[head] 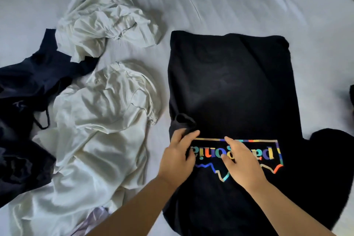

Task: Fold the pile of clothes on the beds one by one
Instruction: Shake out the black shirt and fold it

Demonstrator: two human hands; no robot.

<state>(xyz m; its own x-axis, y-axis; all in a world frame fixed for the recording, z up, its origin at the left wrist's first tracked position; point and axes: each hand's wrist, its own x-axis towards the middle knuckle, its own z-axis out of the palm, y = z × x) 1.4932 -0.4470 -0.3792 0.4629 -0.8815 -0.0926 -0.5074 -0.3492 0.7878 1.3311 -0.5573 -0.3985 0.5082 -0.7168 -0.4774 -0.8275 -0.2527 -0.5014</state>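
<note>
- The left hand (177, 156) pinches a bunched fold of the black T-shirt (231, 90) between thumb and curled fingers; the fold is the left sleeve, drawn in over the shirt's body, and its dark cloth makes the exact edge hard to read.
- Just right of that pinch, the right hand (242, 163) lies flat on the shirt with fingers straight and slightly spread, pressing on the multicoloured logo (249, 156) (it covers the middle letters, so the word cannot be read whole).
- The shirt lies spread on the white bed sheet (220, 0), stretching away from both hands; its other sleeve sticks out well to the right of the pressing hand, and its lower hem is cut off at the frame's bottom edge.
- Left of the pinching hand, a crumpled cream garment (99, 120) lies in a heap; beyond it sits a second cream garment (107, 21), also crumpled.
- Further left, dark navy clothes (28, 90) lie partly under the cream ones and run off the frame's left edge; their kind cannot be told.
</note>
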